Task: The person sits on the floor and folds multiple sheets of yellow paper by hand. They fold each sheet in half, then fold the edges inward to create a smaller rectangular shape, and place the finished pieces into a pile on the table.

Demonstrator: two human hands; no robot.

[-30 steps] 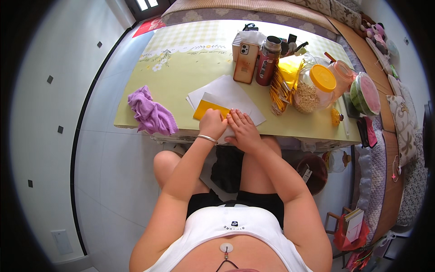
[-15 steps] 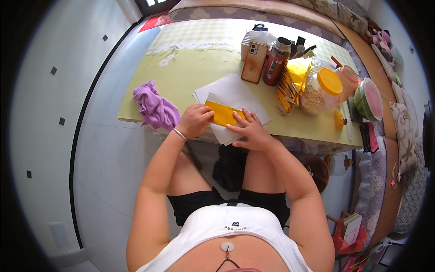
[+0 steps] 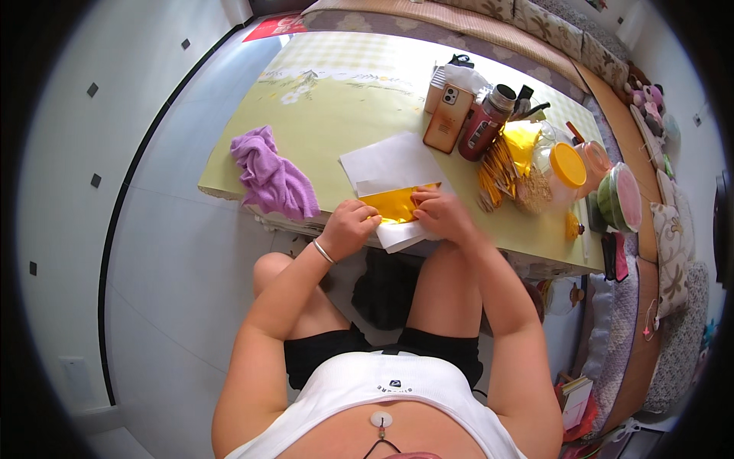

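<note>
A shiny gold foil paper (image 3: pixel 391 205), folded into a strip with a pale upper border, lies over a stack of white paper sheets (image 3: pixel 388 159) at the table's near edge. My left hand (image 3: pixel 352 228) pinches the strip's left end between thumb and fingers. At the other end, my right hand (image 3: pixel 446 215) is closed with bent fingertips pressing on the gold surface; its thumb is partly hidden. The lower corner of the white sheets hangs past the table edge.
A purple towel (image 3: pixel 271 174) lies crumpled to the left. At the right stand a phone (image 3: pixel 448 118), a maroon thermos (image 3: pixel 483 126), a bundle of gold foil pieces (image 3: pixel 501 170), a yellow-lidded jar (image 3: pixel 567 165) and a cut watermelon (image 3: pixel 621 197). The table (image 3: pixel 298 126) has a yellow-green cover.
My right hand has gone from flat, spread fingers to curled ones gripping the foil's right end. The foil is now creased and tilts up to the right. The whole view has shifted slightly.
</note>
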